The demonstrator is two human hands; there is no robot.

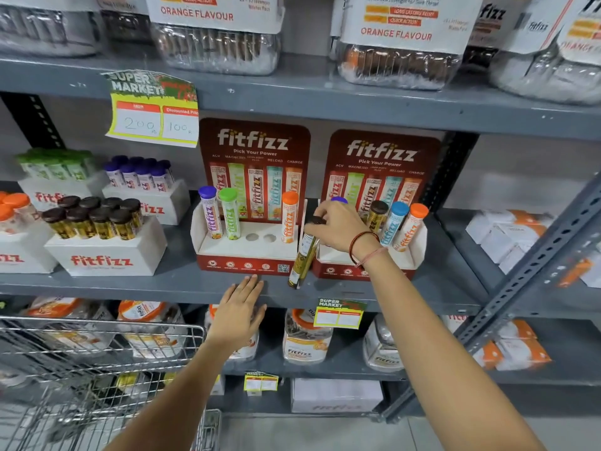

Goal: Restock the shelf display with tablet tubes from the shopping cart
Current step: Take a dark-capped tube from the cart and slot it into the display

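Observation:
Two red fitfizz display stands sit on the middle shelf. The left stand [247, 252] holds a purple-capped tube [210, 212], a green-capped tube [230, 213] and an orange-capped tube [289, 217], with two empty holes [260, 237] between them. My right hand [338, 227] grips a brown-capped gold tube [304, 255] by its cap, hanging tilted between the two stands. The right stand [416, 242] holds brown, blue and orange-capped tubes, and a purple cap shows behind my hand. My left hand [239, 312] lies flat, fingers apart, against the shelf's front edge.
A wire shopping cart [97, 359] stands at lower left. White fitfizz boxes [104, 255] with brown, purple and green tubes fill the shelf's left side. Large jars sit on the shelves above and below. A slanted grey metal upright [533, 268] crosses the right side.

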